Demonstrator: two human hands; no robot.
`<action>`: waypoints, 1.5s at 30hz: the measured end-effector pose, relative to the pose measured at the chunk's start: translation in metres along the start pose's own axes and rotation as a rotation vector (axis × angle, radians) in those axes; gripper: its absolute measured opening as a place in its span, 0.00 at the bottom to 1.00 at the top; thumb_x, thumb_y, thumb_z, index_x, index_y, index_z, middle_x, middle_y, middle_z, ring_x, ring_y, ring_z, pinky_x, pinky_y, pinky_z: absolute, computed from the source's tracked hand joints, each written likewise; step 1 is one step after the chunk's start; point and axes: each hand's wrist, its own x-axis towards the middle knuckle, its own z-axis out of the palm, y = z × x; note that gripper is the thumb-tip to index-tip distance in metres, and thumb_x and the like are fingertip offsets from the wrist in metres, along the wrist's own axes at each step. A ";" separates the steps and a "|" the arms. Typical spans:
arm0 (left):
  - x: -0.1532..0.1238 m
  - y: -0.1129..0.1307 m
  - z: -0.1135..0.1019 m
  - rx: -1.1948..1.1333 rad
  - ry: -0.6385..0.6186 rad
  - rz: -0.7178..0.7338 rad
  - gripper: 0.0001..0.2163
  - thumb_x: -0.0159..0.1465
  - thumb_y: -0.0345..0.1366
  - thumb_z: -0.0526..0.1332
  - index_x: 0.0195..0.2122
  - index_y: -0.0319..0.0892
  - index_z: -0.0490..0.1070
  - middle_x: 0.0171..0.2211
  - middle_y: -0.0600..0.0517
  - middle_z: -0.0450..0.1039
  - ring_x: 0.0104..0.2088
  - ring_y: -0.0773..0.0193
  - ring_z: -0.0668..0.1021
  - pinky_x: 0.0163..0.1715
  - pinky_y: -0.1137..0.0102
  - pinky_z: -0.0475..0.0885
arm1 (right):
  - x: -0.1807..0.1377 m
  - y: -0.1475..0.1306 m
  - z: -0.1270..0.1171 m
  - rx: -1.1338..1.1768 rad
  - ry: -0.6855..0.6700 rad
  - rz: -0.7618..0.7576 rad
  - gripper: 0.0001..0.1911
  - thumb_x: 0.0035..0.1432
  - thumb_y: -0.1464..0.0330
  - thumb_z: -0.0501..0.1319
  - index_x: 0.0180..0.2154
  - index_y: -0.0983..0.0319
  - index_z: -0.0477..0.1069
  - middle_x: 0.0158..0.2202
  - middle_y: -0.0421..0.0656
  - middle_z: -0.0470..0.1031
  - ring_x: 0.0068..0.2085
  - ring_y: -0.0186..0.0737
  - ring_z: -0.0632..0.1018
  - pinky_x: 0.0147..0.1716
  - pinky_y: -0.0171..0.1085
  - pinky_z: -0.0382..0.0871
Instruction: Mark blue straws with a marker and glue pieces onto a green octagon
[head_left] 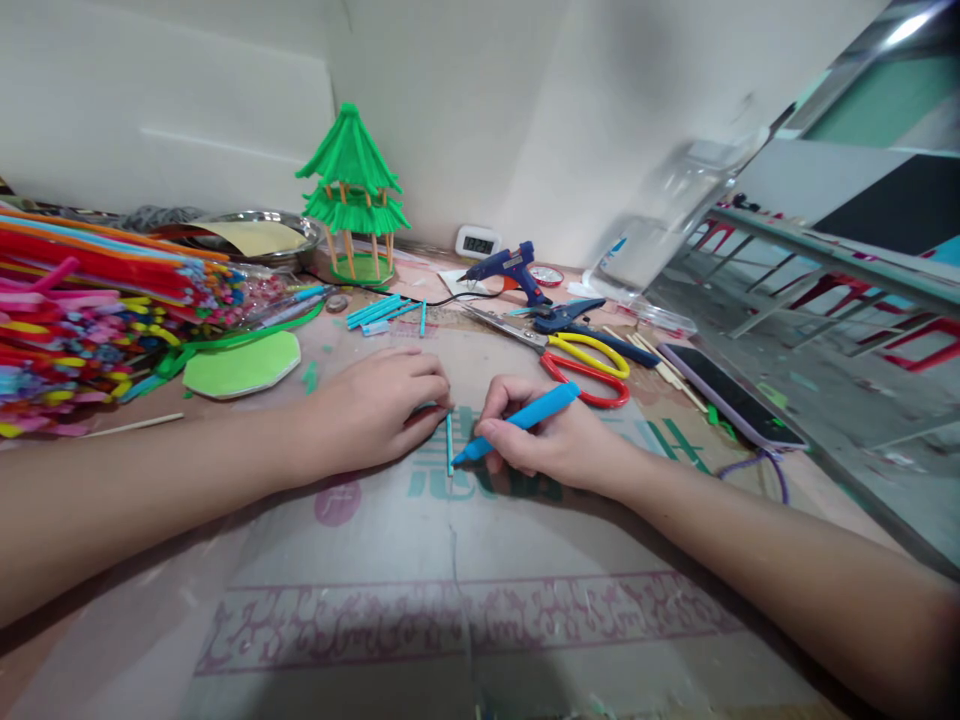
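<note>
A blue marker (529, 415) is gripped in my right hand (551, 430), its tip against a thin blue-coloured stick (450, 448) on the printed cardboard. The fingers of my left hand (390, 400) are closed at the far end of that stick, pressing down on the board. Beyond my hands lie several blue-coloured sticks (379, 310) in a loose pile, with a small blue marker cap (376, 328) beside them. A green pavilion model (351, 190) with wooden posts stands at the back.
Bundles of coloured pipe cleaners (82, 320) and a green octagonal piece (244, 366) lie on the left. Scissors (589, 360), pliers (570, 315), a glue gun (514, 268), a white timer (478, 242) and a phone (731, 395) lie behind and right. A clear jar (660, 225) stands at the table's right edge.
</note>
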 end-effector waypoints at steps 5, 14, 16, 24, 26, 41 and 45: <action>0.001 0.000 0.000 -0.003 0.000 -0.001 0.11 0.73 0.34 0.56 0.39 0.39 0.77 0.40 0.46 0.78 0.42 0.56 0.79 0.42 0.64 0.72 | 0.000 0.001 0.000 0.010 -0.036 0.007 0.13 0.58 0.64 0.70 0.31 0.60 0.68 0.21 0.37 0.76 0.20 0.30 0.74 0.18 0.27 0.65; 0.001 0.001 -0.001 0.009 -0.037 -0.034 0.09 0.73 0.34 0.57 0.40 0.39 0.77 0.40 0.46 0.77 0.42 0.56 0.78 0.42 0.63 0.72 | 0.003 0.002 0.001 -0.044 0.105 -0.076 0.12 0.60 0.66 0.69 0.31 0.60 0.67 0.22 0.36 0.76 0.17 0.26 0.67 0.17 0.27 0.59; 0.001 0.001 -0.001 0.013 -0.036 -0.035 0.10 0.73 0.34 0.56 0.39 0.39 0.76 0.40 0.46 0.77 0.42 0.56 0.78 0.42 0.63 0.72 | 0.002 0.002 0.001 -0.044 0.082 -0.062 0.12 0.60 0.66 0.69 0.30 0.59 0.67 0.22 0.36 0.76 0.17 0.27 0.68 0.17 0.28 0.60; 0.001 0.001 -0.002 0.010 -0.034 -0.039 0.10 0.73 0.34 0.56 0.39 0.39 0.76 0.40 0.46 0.77 0.42 0.57 0.78 0.42 0.63 0.72 | 0.002 0.004 0.000 -0.044 0.094 -0.064 0.13 0.60 0.63 0.70 0.32 0.60 0.68 0.23 0.36 0.76 0.18 0.28 0.69 0.18 0.29 0.61; 0.001 0.001 -0.002 0.009 -0.022 -0.029 0.10 0.73 0.34 0.56 0.39 0.39 0.76 0.39 0.47 0.76 0.41 0.58 0.78 0.41 0.64 0.72 | 0.005 0.006 -0.001 -0.062 0.179 -0.097 0.12 0.62 0.62 0.68 0.33 0.60 0.68 0.24 0.37 0.77 0.19 0.28 0.68 0.19 0.29 0.61; 0.002 0.003 -0.005 0.003 -0.037 -0.038 0.11 0.74 0.34 0.55 0.39 0.40 0.76 0.40 0.47 0.77 0.41 0.58 0.78 0.41 0.65 0.72 | 0.011 0.008 -0.003 -0.087 0.213 -0.063 0.11 0.60 0.61 0.70 0.35 0.60 0.71 0.26 0.38 0.79 0.20 0.29 0.67 0.20 0.31 0.60; 0.001 0.003 -0.004 0.018 -0.021 -0.028 0.10 0.74 0.34 0.55 0.39 0.40 0.76 0.39 0.47 0.77 0.40 0.58 0.78 0.41 0.65 0.71 | 0.010 0.009 -0.004 -0.130 0.197 -0.076 0.12 0.61 0.60 0.68 0.33 0.60 0.71 0.26 0.39 0.79 0.21 0.30 0.69 0.21 0.31 0.61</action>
